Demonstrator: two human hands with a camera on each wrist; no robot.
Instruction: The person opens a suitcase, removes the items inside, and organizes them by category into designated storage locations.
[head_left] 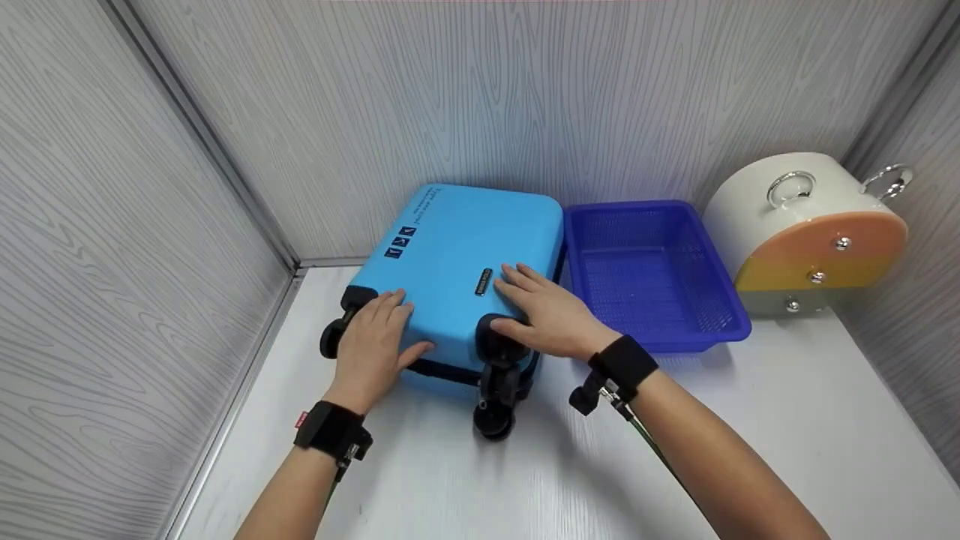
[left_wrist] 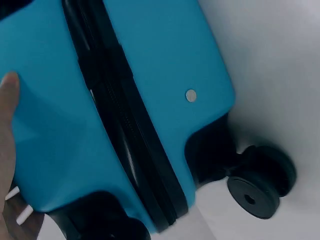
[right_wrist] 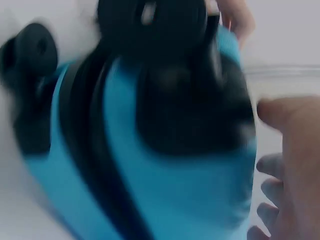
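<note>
A light blue hard-shell suitcase (head_left: 465, 240) lies flat on the white table, its wheeled end toward me. My left hand (head_left: 371, 341) rests on its near left corner, fingers extended over the shell and thumb at the near edge. Beside that hand is a black wheel (head_left: 331, 339). With its fingers spread, my right hand (head_left: 551, 315) lies on the near right corner, thumb over the black wheel housing (head_left: 495, 341). The left wrist view shows the black zipper band (left_wrist: 125, 115) and another wheel (left_wrist: 260, 180). In the right wrist view the suitcase (right_wrist: 175, 195) is blurred.
Right of the suitcase stands a blue plastic basket (head_left: 739, 330), close against its side. Farther right is a white rounded box (head_left: 750, 187) with ring handles and an orange, yellow and grey front. Wood-grain panels (head_left: 495, 97) enclose the table (head_left: 450, 480) at the back and sides.
</note>
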